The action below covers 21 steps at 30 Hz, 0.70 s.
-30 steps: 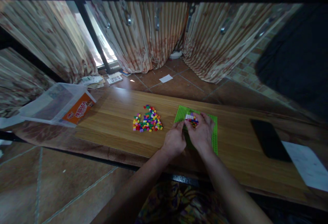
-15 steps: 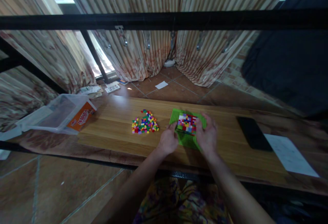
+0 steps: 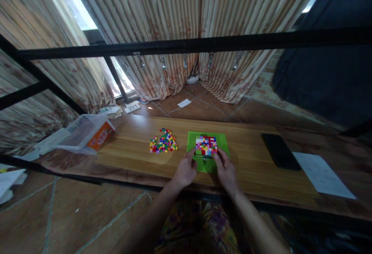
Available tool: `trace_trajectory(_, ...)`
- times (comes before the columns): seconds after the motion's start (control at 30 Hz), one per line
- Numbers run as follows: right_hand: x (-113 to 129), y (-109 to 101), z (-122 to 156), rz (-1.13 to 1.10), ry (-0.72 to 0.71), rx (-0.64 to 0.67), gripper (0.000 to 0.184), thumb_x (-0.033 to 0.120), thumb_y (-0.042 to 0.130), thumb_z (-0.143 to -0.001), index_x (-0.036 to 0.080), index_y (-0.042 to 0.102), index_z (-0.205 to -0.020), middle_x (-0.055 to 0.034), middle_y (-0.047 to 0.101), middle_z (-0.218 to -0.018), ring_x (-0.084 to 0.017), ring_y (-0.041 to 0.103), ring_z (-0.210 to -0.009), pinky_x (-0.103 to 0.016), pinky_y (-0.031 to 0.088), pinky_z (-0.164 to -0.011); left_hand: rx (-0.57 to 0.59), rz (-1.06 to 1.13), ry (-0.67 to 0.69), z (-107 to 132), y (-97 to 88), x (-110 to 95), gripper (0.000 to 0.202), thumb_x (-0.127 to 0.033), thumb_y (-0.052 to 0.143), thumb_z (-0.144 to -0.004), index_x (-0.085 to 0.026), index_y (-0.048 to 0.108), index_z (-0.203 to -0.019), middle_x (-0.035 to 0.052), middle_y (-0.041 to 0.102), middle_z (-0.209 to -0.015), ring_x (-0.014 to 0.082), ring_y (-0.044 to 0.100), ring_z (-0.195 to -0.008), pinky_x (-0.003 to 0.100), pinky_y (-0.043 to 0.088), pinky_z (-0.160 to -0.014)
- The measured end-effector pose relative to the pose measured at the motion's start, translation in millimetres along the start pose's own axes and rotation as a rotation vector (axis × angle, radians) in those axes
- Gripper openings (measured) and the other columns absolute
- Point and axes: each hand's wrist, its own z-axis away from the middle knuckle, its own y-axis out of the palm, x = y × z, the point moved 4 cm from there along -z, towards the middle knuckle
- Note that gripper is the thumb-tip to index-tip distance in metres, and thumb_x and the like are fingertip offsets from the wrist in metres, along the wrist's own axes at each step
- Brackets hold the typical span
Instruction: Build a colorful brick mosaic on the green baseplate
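A multicoloured toy brick block (image 3: 206, 145) with a patchwork top is over the green studded baseplate (image 3: 222, 139). Whether it rests on the plate or is just above it, I cannot tell. My left hand (image 3: 186, 169) is closed, thumb and fingers at the block's near left corner. At the near right corner, my right hand (image 3: 227, 171) grips the block with thumb and fingertips. Some fingertips are hidden behind the block's edges. To the left on the board lies a pile of small loose toy bricks (image 3: 165, 142) in many colours.
The wooden board (image 3: 136, 157) carries the bricks. At its left end leans a clear plastic box (image 3: 78, 132) with an orange label. On the right are a dark flat slab (image 3: 280, 151) and a white sheet (image 3: 322, 172). A black rail (image 3: 180, 46) crosses beyond the board.
My right hand has moved from the block's right side to its near right corner. The baseplate looks straighter and less covered by my hands. The whole view has shifted slightly.
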Motion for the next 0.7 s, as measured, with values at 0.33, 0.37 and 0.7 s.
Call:
trace_trajectory(0.33,-11,1,15,0.072,-0.125,-0.003,0.055,0.050,0.042,-0.091,0.013,0.052,-0.131,-0.0187,0.061,-0.127,-0.026,0.061,-0.112,-0.046,0.047,-0.097,-0.052,0.005,0.043,3,5.6,6,0.056,-0.005,0.050,-0.075,-0.021,0.054,-0.128,0.0057,0.062,-0.117,0.0148,0.062,-0.096,0.031,0.052,-0.091)
trace_trajectory(0.37,-12,1,15,0.067,-0.129,-0.006,0.056,0.051,0.042,-0.091,0.013,0.051,-0.131,-0.0188,0.060,-0.127,-0.027,0.061,-0.112,-0.046,0.047,-0.097,-0.058,0.004,0.043,3,5.9,5,0.056,-0.004,0.050,-0.074,-0.020,0.054,-0.128,0.0057,0.062,-0.117,0.0149,0.062,-0.096,0.031,0.052,-0.090)
trace_trajectory(0.7,-27,4,15,0.012,-0.068,0.033,0.066,0.055,0.053,-0.083,0.018,0.046,-0.136,-0.0169,0.062,-0.121,-0.028,0.063,-0.106,-0.048,0.048,-0.095,-0.335,0.018,-0.006,36,-33.8,32,0.037,-0.008,0.048,-0.080,-0.018,0.063,-0.112,0.0054,0.067,-0.102,0.0159,0.063,-0.091,0.032,0.052,-0.086)
